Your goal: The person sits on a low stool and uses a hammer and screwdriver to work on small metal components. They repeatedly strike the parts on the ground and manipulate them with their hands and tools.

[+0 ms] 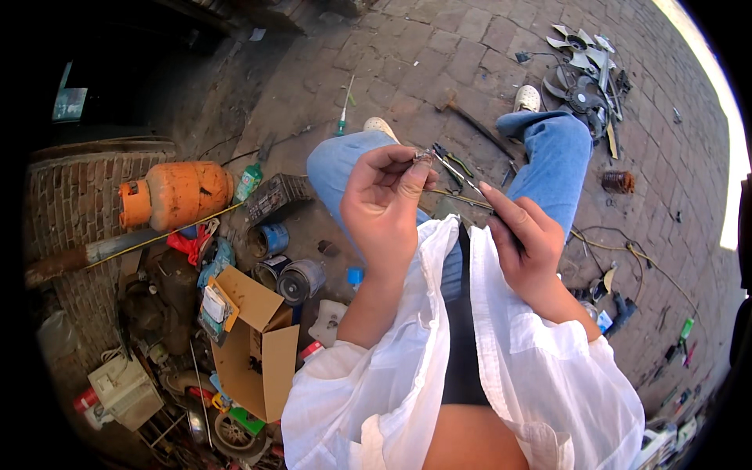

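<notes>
My left hand [385, 200] is raised in front of me, thumb and fingers pinched on a small coppery metal part [424, 157] whose exact kind is too small to make out. In my right hand [531, 243] is a slim screwdriver [462, 177], its shiny shaft pointing up and left. Its tip meets or nearly meets the small part; the fingers hide most of the handle. Beyond my hands, pliers with green and black grips [454, 161] lie on the ground between my legs.
A hammer [478, 125] and a green-handled screwdriver [345, 110] lie ahead on the brick paving. Fan blades [583, 94] lie far right, near a rusty coil [618, 182]. Leftward are an orange gas cylinder [188, 194], cans [300, 282] and an open cardboard box [278, 368]. Yellow cable [638, 254] trails right.
</notes>
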{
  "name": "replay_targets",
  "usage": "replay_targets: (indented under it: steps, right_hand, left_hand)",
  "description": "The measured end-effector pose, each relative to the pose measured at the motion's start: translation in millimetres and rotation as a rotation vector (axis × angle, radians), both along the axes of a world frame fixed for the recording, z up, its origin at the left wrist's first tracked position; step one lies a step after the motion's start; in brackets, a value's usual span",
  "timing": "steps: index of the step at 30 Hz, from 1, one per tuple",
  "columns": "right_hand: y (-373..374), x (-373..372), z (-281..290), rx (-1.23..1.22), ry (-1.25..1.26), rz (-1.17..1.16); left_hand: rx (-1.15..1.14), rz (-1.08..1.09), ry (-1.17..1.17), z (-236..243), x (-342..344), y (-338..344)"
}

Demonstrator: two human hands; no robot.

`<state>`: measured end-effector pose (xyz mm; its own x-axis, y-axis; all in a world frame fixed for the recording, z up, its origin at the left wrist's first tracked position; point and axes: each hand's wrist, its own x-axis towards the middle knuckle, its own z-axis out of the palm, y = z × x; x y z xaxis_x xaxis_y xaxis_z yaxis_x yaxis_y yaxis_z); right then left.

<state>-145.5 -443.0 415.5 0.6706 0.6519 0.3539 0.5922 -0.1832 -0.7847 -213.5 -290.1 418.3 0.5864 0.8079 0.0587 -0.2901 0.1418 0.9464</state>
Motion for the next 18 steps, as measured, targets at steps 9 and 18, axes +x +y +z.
replay_targets:
  steps: [9,18]
  right_hand:
    - [-8.8,6.1,6.6,0.176,1.165,0.244]
    - [-8.3,4.0,5.3,0.178,1.108,0.219]
  left_hand:
    - [-0.011,0.000,-0.060,-6.7,-4.7,-0.5]
    - [-0.146,-0.101,-0.111,-6.3,-6.3,4.4]
